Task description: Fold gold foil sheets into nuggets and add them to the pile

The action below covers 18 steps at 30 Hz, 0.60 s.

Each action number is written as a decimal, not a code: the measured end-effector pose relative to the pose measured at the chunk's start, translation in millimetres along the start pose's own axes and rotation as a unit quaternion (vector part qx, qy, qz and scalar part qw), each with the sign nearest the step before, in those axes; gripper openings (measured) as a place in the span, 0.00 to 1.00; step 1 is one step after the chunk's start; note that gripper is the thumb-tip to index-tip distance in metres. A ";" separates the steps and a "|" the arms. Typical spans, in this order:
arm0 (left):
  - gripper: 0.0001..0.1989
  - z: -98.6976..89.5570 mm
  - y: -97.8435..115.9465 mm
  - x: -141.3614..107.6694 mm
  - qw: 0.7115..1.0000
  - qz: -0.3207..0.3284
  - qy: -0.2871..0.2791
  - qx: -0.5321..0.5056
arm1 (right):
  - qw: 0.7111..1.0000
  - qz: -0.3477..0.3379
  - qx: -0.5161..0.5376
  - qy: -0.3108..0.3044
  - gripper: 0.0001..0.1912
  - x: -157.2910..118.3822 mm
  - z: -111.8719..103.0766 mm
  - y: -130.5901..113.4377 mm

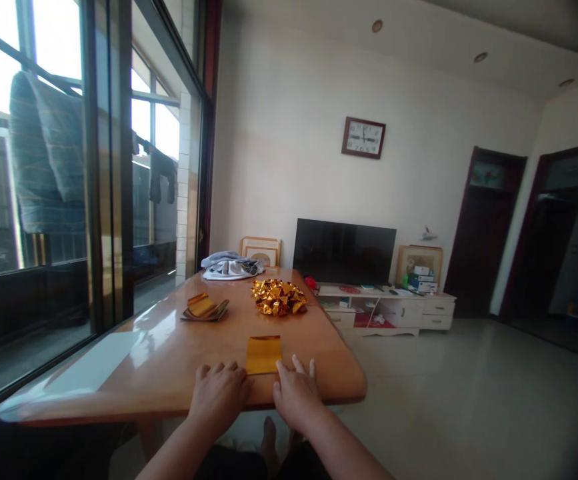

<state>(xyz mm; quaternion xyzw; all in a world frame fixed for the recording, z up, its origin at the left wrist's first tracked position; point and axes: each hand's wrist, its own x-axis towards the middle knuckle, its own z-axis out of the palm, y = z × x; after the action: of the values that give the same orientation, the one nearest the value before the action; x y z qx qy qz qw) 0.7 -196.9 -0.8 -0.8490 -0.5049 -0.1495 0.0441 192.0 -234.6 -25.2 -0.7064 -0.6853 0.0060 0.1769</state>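
Note:
A rectangular sheet of gold foil (263, 355) lies flat on the wooden table (169, 353), close to its near edge. My left hand (219, 397) rests palm down just left of the sheet, its fingertips at the sheet's lower left corner. My right hand (296, 393) sits at the lower right corner, fingertips touching the foil. Farther along the table is a heap of crumpled or folded gold foil pieces (279, 297). To its left, a stack of gold foil sheets (203, 308) lies on a dark wrapper.
A bundled grey and white cloth (231, 267) lies at the table's far end. Tall glass window doors (109, 167) run along the left side. A black television (343, 252) stands on a white cabinet (386, 310) beyond the table. The table's near right corner is rounded.

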 end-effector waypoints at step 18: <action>0.10 32.4 -8.9 38.5 0.969 -0.160 0.007 -0.188 | 0.996 0.003 0.050 0.071 0.19 15.9 8.3 16.0</action>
<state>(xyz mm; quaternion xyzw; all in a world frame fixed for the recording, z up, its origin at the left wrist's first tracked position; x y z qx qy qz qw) 16.9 -152.8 -20.8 -0.7491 -0.5967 -0.2525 -0.1378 206.3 -217.1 -33.3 -0.6975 -0.6676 -0.0087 0.2602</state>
